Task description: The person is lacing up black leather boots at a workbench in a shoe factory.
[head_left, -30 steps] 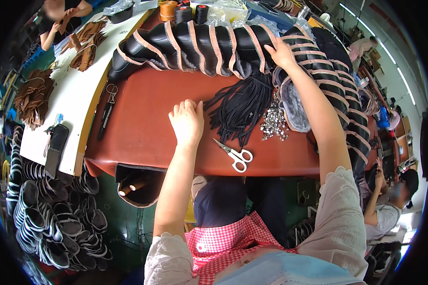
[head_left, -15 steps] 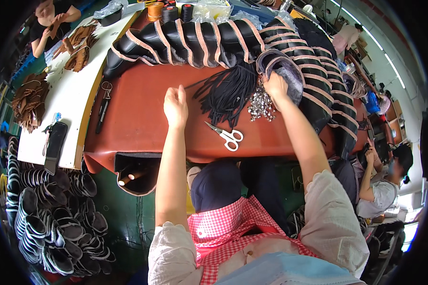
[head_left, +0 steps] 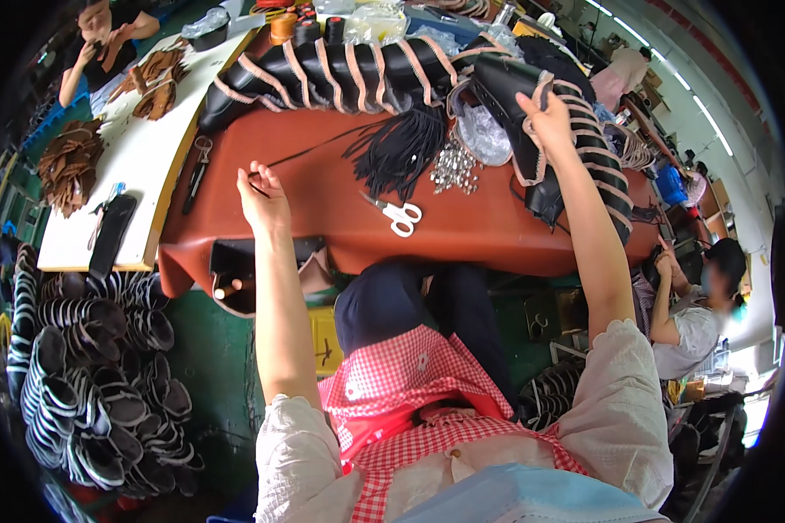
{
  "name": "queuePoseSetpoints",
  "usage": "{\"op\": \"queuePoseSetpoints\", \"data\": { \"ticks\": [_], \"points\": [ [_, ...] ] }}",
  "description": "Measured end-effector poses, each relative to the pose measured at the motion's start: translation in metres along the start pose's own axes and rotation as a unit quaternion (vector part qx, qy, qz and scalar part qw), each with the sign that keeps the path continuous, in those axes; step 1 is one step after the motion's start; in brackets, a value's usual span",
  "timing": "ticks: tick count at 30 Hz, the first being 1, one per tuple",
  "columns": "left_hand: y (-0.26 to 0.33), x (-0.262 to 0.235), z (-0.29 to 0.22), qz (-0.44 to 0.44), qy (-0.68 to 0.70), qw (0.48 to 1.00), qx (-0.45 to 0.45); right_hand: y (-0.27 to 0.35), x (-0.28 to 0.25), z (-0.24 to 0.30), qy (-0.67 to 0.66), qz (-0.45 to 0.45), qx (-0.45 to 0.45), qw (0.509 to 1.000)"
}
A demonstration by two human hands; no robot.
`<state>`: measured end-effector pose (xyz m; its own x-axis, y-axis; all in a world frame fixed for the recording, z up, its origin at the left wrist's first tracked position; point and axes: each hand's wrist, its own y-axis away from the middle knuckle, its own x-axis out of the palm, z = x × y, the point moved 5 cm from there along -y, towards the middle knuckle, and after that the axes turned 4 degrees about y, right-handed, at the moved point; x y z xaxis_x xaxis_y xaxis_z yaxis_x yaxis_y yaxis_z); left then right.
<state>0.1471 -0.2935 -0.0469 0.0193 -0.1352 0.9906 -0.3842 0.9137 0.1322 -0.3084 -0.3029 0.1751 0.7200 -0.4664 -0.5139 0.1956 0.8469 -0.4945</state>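
My left hand point(head_left: 263, 200) is raised at the left of the table, fingers curled round the end of a thin black lace point(head_left: 314, 146). That lace stretches to a bundle of black laces point(head_left: 392, 155) lying mid-table. At the right, my right hand point(head_left: 549, 126) grips a black shoe upper point(head_left: 503, 87) by its tan-trimmed edge, lifted beside a row of similar uppers point(head_left: 597, 166). Below the held upper are a pile of small shiny metal pieces point(head_left: 453, 170) and a crumpled clear plastic bag point(head_left: 484, 138). White-handled scissors point(head_left: 403, 218) lie in front of the laces.
More black uppers point(head_left: 336, 77) line the back of the red-covered table point(head_left: 323, 192). Snips point(head_left: 199, 170) lie by its left edge. A white table point(head_left: 135, 174) holds brown leather pieces point(head_left: 70, 166). Stacked uppers point(head_left: 105, 410) fill the floor at left. Co-workers sit left and right.
My left hand has moved left and nearer, drawing the lace out from the bundle. My right hand has lifted from beside the metal pieces to the right, with a black upper in it.
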Motion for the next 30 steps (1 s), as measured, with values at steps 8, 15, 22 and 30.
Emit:
{"op": "queuePoseSetpoints", "data": {
  "ticks": [8,15,22,30],
  "points": [
    [0.107,0.067,-0.042,0.168,-0.187,0.968,0.022,0.199,0.062,0.071,-0.570,0.273,0.152,0.760],
    [0.165,0.032,0.027,0.206,-0.524,0.827,-0.005,0.352,0.146,-0.036,-0.576,0.264,0.451,0.629],
    [0.167,0.015,0.087,0.342,-0.738,0.548,0.196,0.366,0.149,-0.083,-0.409,0.243,0.461,0.749],
    [0.179,0.014,0.059,0.224,-0.707,0.656,0.138,0.318,0.096,-0.085,-0.080,0.109,0.068,0.988]
  ]
}}
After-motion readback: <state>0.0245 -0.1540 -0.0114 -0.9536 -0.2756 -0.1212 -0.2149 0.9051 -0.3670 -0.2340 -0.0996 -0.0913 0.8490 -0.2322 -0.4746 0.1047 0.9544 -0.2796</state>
